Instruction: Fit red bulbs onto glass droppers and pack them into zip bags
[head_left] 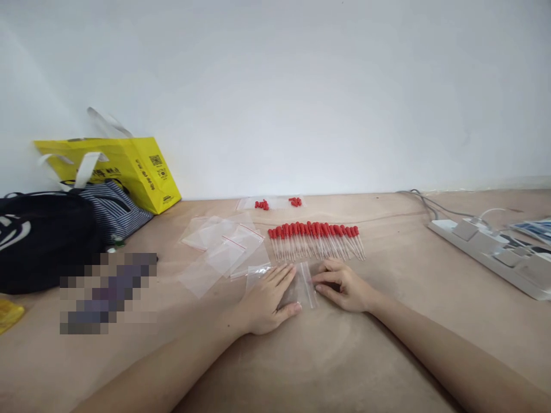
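Centrally in frame, a clear bag (300,291) runs sideways under the left hand (267,303), spread flat; its zip (308,284) faces the right hand (346,287), grip unclear

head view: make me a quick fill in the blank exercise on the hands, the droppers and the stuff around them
1. Lying over the clear bag is the person's ____ hand.
2. The droppers in a row have ____ tops.
3. The shopping bag is mainly ____.
4. The power strip lies on the picture's ____ side.

Missing words: left; red; yellow; right.
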Tool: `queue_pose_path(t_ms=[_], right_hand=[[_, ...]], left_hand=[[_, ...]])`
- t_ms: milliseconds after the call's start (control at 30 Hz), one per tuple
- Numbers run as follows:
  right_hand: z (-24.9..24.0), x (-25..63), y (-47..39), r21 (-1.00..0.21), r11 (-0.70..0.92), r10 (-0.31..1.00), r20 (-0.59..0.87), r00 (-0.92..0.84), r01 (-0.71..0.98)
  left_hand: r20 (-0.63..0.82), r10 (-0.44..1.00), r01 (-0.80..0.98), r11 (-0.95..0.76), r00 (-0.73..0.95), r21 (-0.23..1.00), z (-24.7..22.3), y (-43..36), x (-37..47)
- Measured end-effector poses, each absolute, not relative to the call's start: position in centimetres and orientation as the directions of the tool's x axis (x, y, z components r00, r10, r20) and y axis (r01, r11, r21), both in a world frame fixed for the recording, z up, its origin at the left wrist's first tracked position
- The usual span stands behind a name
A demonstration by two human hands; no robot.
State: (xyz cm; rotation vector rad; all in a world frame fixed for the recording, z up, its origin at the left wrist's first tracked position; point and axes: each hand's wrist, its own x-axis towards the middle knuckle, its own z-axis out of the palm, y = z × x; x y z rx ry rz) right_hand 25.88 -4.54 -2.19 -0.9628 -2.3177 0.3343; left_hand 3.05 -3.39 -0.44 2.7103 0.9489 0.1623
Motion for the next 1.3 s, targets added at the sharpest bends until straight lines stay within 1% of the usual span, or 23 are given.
queue_pose_path(t_ms=[233, 467, 567, 633, 833, 933, 1033, 1100, 1133, 1200, 1233, 1300], right_hand=[[-1.4, 25.3, -5.1, -0.465, 0.798, 0.567, 0.369, -0.736, 0.382], [-1.4, 24.8, -5.1, -0.395, 0.825, 0.517, 0.241, -0.821, 0.404], [-1.1, 24.7, -5.1, -0.349, 0.838, 0.507, 0.210, -0.836, 0.420], [-1.0, 24.8, -5.0, -0.342, 0.837, 0.510, 0.206, -0.835, 0.427], [-1.2, 25.2, -4.8, -0.434, 0.789, 0.559, 0.212, -0.801, 0.436], [-1.3, 25.3, -5.0, -0.522, 0.748, 0.588, 0.236, -0.774, 0.410], [-1.6, 25.6, -4.7, -0.664, 0.646, 0.682, 0.281, -0.675, 0.376], [-1.7, 26.0, -3.7, -0.721, 0.549, 0.798, 0.300, -0.523, 0.424], [-1.8, 26.3, -2.9, -0.727, 0.489, 0.859, 0.305, -0.412, 0.482], [-1.7, 26.8, -0.9, -0.703, 0.320, 0.936, 0.339, -0.096, 0.635], [-1.7, 27.1, 0.3, -0.678, 0.212, 0.941, 0.336, 0.040, 0.704], [-1.4, 27.4, 2.7, -0.644, 0.021, 0.913, 0.324, 0.248, 0.764]], left_hand=[[0.016, 0.643, 0.612, -0.736, 0.766, 0.289, -0.5, -3.4, 2.7], [0.039, 0.658, 0.608, -0.715, 0.752, 0.343, -0.8, -3.3, 2.7], [0.031, 0.667, 0.609, -0.697, 0.744, 0.378, -0.7, -3.2, 2.4], [0.027, 0.665, 0.601, -0.690, 0.746, 0.402, -0.5, -3.0, 2.1], [0.025, 0.635, 0.579, -0.718, 0.772, 0.386, 0.3, -2.8, 1.5], [0.022, 0.622, 0.573, -0.734, 0.783, 0.365, 0.3, -2.9, 1.7], [0.045, 0.630, 0.577, -0.736, 0.775, 0.354, 0.1, -2.9, 1.8], [0.079, 0.625, 0.564, -0.745, 0.776, 0.356, -0.2, -2.8, 1.8], [0.091, 0.621, 0.557, -0.750, 0.778, 0.357, -0.3, -2.8, 1.8], [0.096, 0.619, 0.552, -0.752, 0.780, 0.360, -0.4, -2.7, 1.7], [0.095, 0.620, 0.553, -0.751, 0.779, 0.361, -0.5, -2.7, 1.7], [0.094, 0.622, 0.555, -0.748, 0.777, 0.364, -0.5, -2.7, 1.7]])
